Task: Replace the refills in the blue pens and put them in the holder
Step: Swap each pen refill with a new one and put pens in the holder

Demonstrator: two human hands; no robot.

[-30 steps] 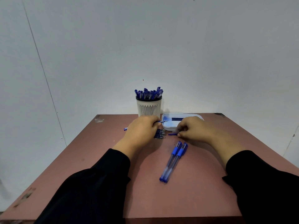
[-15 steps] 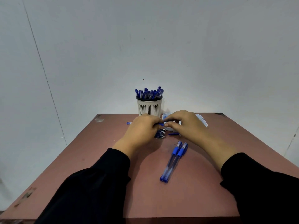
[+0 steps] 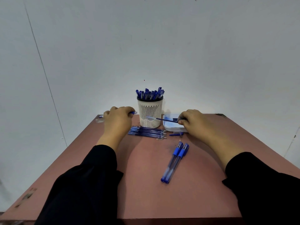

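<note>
Pinching a thin blue refill [image 3: 164,119] between thumb and fingertips, the right hand [image 3: 194,122] hovers over the white tray [image 3: 168,129] just to the right of the pen holder [image 3: 150,113], the refill's clear end reaching across in front of the holder's slotted wall. The left hand [image 3: 118,118], to the left of the holder, is curled around a pen barrel [image 3: 134,112], with only the blue end peeping out on the holder side and a blurred clear end at the far left. A row of spare refills [image 3: 147,132] lies in front of the holder, a small blue part [image 3: 176,134] sits by the tray's near edge, and two capped blue pens [image 3: 176,161] wait nearer the person than the holder, side by side. The holder is already crowded with blue pens.

To my eye the old refill is out and headed for the tray. Doing this well seems to mean lowering it flat into the tray rather than dropping it, so it does not roll onto the reddish table [image 3: 146,192] among the fresh ones. I would keep the barrel level in the left hand, then pick one refill from the row in front of the holder and feed it in straight.
</note>
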